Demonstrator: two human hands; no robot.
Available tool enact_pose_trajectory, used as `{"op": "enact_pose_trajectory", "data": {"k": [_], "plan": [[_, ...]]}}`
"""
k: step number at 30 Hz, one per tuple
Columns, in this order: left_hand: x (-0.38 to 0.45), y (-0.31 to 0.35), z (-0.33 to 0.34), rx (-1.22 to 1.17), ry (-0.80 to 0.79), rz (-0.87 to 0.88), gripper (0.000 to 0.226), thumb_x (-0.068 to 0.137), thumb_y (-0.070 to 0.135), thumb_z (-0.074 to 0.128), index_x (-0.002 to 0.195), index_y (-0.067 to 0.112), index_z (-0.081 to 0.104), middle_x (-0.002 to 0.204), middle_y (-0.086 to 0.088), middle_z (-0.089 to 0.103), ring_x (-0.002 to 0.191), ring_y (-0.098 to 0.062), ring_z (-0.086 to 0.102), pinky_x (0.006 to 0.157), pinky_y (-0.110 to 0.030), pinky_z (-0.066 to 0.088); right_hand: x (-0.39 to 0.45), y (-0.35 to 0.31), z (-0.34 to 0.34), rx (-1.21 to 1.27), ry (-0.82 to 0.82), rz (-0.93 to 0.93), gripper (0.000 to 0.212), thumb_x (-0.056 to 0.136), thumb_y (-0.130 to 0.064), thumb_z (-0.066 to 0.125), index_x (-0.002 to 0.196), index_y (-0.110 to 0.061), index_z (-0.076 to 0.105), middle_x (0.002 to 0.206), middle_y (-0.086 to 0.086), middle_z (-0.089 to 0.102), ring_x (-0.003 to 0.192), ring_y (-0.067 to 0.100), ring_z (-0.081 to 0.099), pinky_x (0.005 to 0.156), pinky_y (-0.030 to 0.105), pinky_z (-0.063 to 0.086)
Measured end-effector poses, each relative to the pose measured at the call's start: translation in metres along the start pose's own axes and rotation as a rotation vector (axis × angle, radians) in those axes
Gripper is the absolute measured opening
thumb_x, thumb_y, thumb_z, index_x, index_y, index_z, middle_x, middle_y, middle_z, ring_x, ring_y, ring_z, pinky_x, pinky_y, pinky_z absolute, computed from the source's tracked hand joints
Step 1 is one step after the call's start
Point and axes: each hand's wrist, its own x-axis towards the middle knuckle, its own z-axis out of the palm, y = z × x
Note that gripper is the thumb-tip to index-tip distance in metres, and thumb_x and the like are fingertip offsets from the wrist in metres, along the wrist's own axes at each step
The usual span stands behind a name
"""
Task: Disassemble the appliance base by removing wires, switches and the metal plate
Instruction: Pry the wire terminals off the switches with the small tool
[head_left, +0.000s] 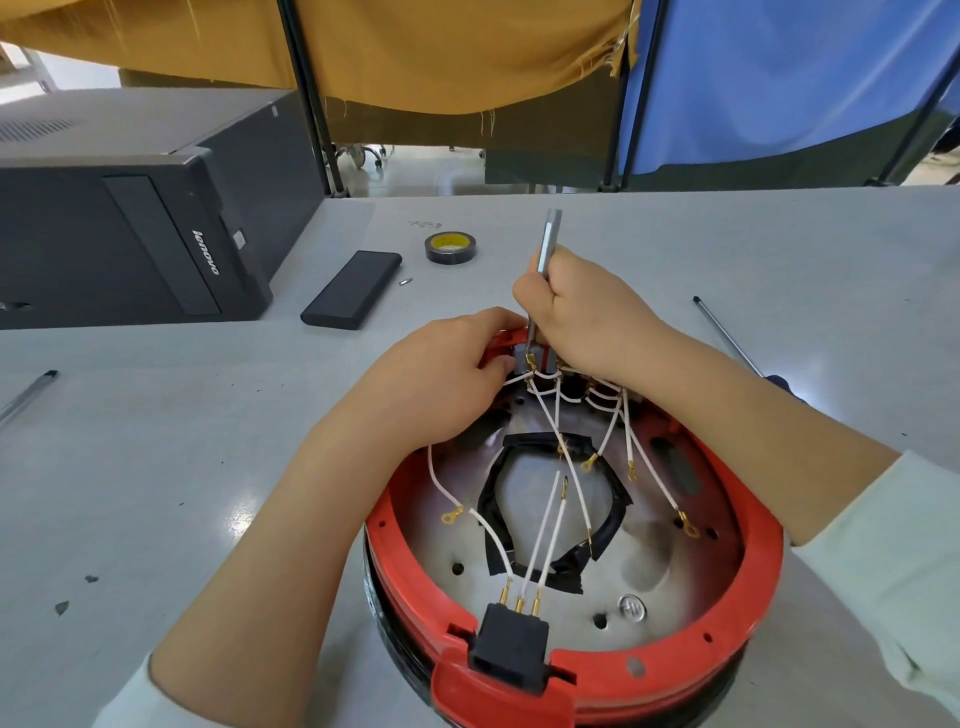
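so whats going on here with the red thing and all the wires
A person is taking apart a round red appliance base on a grey table. The right hand grips a slim silver screwdriver, tip down at the switch block on the far rim, while the left hand holds that rim. Several white wires lie loose over the metal plate, their ring ends free; three run to the black plug socket at the near edge.

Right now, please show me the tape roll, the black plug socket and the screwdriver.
tape roll (451, 248), head view, yellow top face.
black plug socket (511, 646), head view, top face.
screwdriver (546, 241), head view, grey handle.
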Motion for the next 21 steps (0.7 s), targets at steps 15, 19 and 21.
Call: {"op": "enact_pose_trajectory", "data": {"k": [15,19,21], "plan": [[-0.001,-0.001,0.000,-0.024,0.005,0.002,0.036,0.094,0.027,0.049,0.129,0.034,0.048,0.120,0.007,0.061,0.109,-0.016,0.054,0.088,-0.031,0.042,0.003,0.004,-0.005,0.430,0.138,0.080,0.031,0.094,-0.033,0.040,0.070,-0.014,0.047,0.044,-0.008,0.045,0.040,0.003,0.042,0.042,0.021,0.034],[-0.001,-0.002,0.000,-0.035,0.010,0.003,0.034,0.093,0.027,0.049,0.126,0.035,0.049,0.116,0.007,0.063,0.106,-0.015,0.055,0.086,-0.031,0.043,0.001,0.002,-0.003,0.357,0.170,-0.095,0.039,0.099,-0.039,0.038,0.066,-0.022,0.048,0.048,-0.010,0.047,0.046,0.002,0.048,0.050,0.027,0.046],[-0.001,-0.002,0.000,-0.042,0.010,0.009,0.032,0.093,0.026,0.049,0.123,0.035,0.051,0.112,0.008,0.064,0.102,-0.015,0.056,0.080,-0.030,0.042,0.001,0.001,0.000,0.283,0.129,-0.120,0.031,0.099,-0.038,0.041,0.071,-0.025,0.044,0.048,-0.008,0.047,0.044,0.004,0.047,0.052,0.031,0.045]]}}
